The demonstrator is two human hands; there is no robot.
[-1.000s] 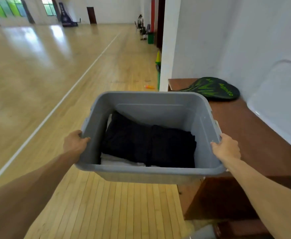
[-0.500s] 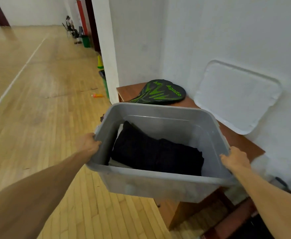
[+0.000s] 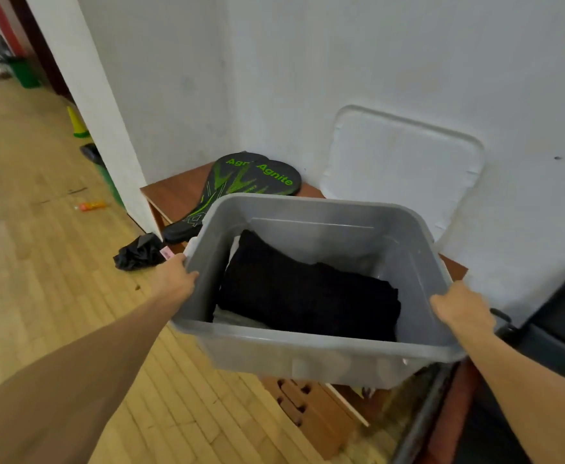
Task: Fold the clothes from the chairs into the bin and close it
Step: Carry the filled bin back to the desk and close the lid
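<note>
Head view: gray bin [image 3: 307, 356] of folded black clothes [image 3: 307, 296] held over the front edge of the counter [image 3: 174, 194], left hand [image 3: 174, 283] and right hand [image 3: 458, 306] gripping opposite rims, fingers curled over. Keep level; set down short of the paddle covers [image 3: 254, 175], within reach of the lid [image 3: 401, 169] leaning at the counter's back.

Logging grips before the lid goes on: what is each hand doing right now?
Left hand: grips the left rim of the gray bin.
Right hand: grips the right rim of the gray bin.

A black-and-green racket cover [image 3: 257, 177] lay on the brown bench [image 3: 172, 192] against the white wall. A crumpled black bag [image 3: 138, 254] sat on the wooden floor [image 3: 40, 262], with a yellow-green cone [image 3: 78, 123] farther off.
</note>
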